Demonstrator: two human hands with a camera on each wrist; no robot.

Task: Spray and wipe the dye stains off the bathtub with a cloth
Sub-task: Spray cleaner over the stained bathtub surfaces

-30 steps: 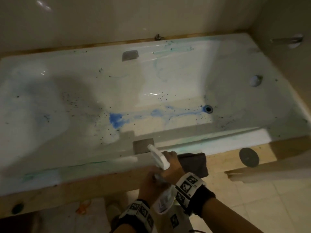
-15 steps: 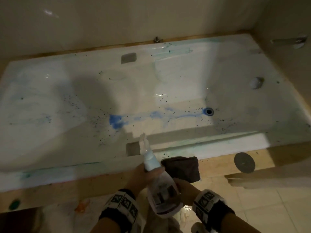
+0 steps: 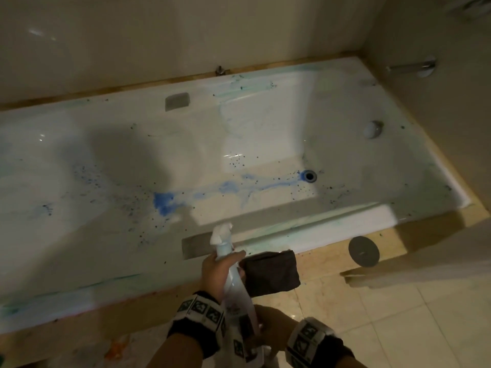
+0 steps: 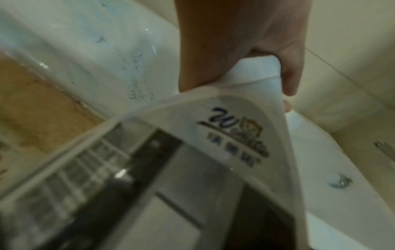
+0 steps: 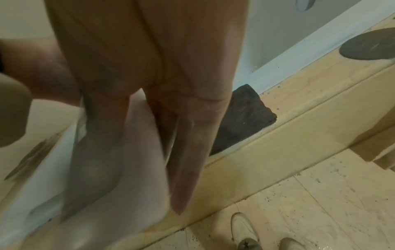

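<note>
my left hand (image 3: 216, 272) is gripping the spray bottle (image 3: 236, 288) at its neck, fingers and thumb curled around the narrow part just below the trigger head (image 3: 221, 233). the nozzle is pointing up and away from me, toward the bathtub (image 3: 106, 144). in the left wrist view the bottle's labelled body (image 4: 213, 152) is filling the lower part of the picture, blurred.

my right hand (image 3: 273, 328) is lying against the lower body of the bottle. in the right wrist view its fingers (image 5: 188, 152) are stretching out straight along the white bottle, not curling around it.

the dark cloth (image 3: 271, 272) is lying folded on the tan ledge (image 3: 326, 258) at the near edge of the tub, just beside my left hand and apart from both hands.

the blue dye stain (image 3: 164, 201) is lying on the tub floor, with a paler blue streak (image 3: 276, 185) running from it to the drain (image 3: 309, 175). dark specks are dotting the tub around it. a round grey disc (image 3: 363, 251) is lying on the ledge to the right of the cloth.
</note>
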